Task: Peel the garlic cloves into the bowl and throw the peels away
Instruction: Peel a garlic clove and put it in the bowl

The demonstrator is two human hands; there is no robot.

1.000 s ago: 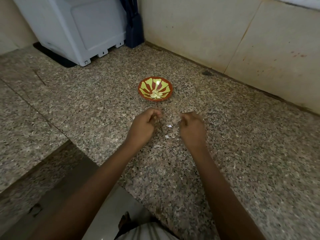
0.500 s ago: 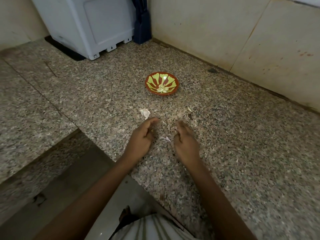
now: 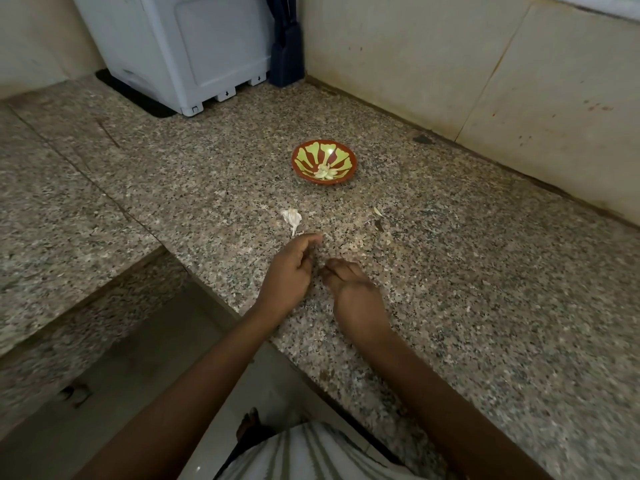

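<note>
Counter: speckled granite slab (image 3: 485,271), grey, brown and black, filling most of the view; a seam runs across its left part.
Lower level: a step down at the left front edge to a smooth pale floor (image 3: 131,375).
Wall: beige tiles (image 3: 433,57) at the back right, with a vertical joint and small reddish spots.
Appliance: pale grey box (image 3: 180,46) on short feet in the back left corner, on a black mat.
Dark object: navy, upright (image 3: 285,46), between appliance and wall.
Light: dim, soft.
</note>
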